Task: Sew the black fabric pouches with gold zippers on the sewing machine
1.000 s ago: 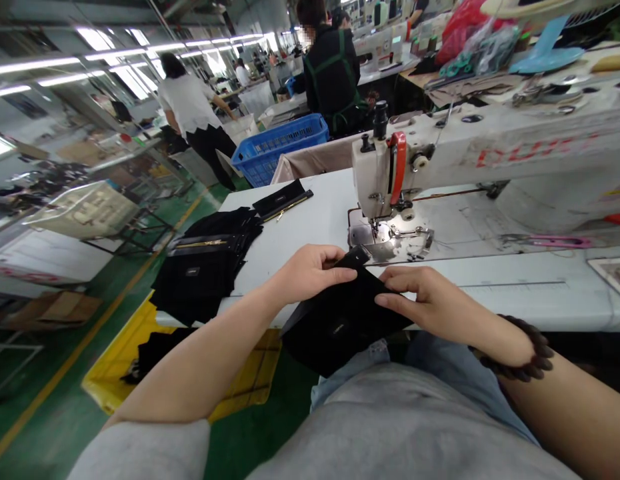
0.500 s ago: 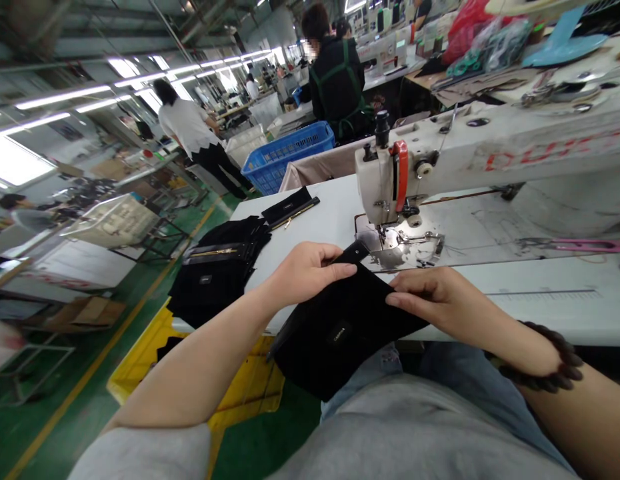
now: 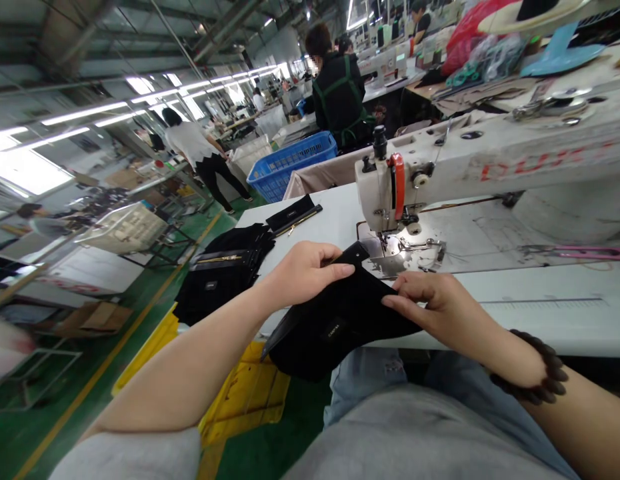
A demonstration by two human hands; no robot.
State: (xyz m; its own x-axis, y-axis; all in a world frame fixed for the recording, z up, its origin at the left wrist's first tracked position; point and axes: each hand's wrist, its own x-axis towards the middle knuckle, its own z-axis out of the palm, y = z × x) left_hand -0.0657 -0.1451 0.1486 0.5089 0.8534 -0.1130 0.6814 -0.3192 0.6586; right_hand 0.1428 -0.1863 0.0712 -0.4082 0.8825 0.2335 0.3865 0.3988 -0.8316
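A black fabric panel [image 3: 310, 340] with a small lettered label hangs over the front edge of the sewing table, above my lap. Thumb and fingers of my left hand [image 3: 313, 270] pinch its upper edge, close to a dark strip with a small bright stud. My right hand [image 3: 423, 300] grips the panel's right edge between thumb and fingers. Just beyond the strip is the needle area of a white sewing machine [image 3: 490, 160]; whether fabric lies under the foot I cannot tell. Left of my hands lies a stack of black panels [image 3: 225, 267] with a gold zipper showing on top.
Behind the stack lies another black zippered piece [image 3: 293, 215]. Pink-handled snips [image 3: 590, 253] rest on the machine bed. A yellow crate [image 3: 250, 393] stands below the table's left side, and a blue basket [image 3: 293, 163] beyond it. Other people work farther back.
The black panel's lower part has risen slightly and shifted a little left. Both hands keep their grip, the right one slightly further left. The camera view has tilted slightly.
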